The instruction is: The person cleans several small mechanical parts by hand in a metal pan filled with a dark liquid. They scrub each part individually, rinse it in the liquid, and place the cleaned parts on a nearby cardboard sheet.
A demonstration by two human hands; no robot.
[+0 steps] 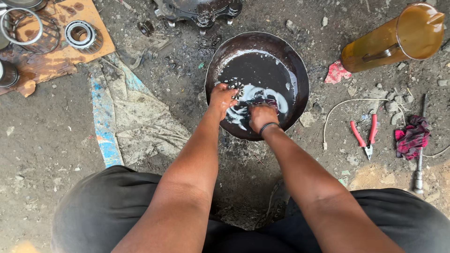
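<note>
A round dark metal pan (pixel 300 70) of black oily liquid sits on the dirt ground in front of me. My left hand (pixel 221 99) is in the liquid at the pan's left side, fingers closed around a small round toothed metal part (pixel 236 88). My right hand (pixel 261 116), a black band on its wrist, is dipped in at the pan's near edge with fingers curled under; what it holds is hidden. The liquid swirls white around both hands.
Red-handled pliers (pixel 364 136), a white cord (pixel 337 110) and a red rag (pixel 411 137) lie right. An amber plastic jug (pixel 398 40) lies upper right. Bearings (pixel 82 35) rest on cardboard (pixel 56 61) upper left. A dirty sack (pixel 136 117) lies left, a dark machine part (pixel 199 10) above.
</note>
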